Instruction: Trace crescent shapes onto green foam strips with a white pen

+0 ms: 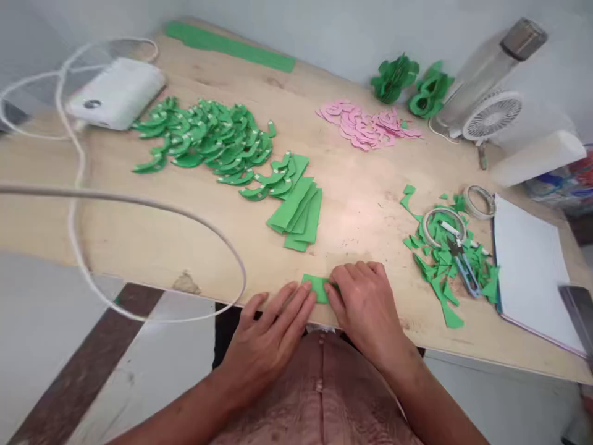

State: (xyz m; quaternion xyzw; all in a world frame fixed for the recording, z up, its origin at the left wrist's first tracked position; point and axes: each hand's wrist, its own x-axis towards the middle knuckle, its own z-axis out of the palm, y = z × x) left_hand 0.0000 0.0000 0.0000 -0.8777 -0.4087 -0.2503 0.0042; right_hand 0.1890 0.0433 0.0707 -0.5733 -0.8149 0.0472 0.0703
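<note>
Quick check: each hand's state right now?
Left hand: open, fingertips at the left end of the green strip.
Right hand: curled at its right end; whether the grip is closed cannot be told.

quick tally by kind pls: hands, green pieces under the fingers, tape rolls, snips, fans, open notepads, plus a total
Left hand and right hand: 2
Green piece under the fingers: 1
Tape rolls: 2
Snips: 1
Fan: 1
Notepad: 1
Total: 8
</note>
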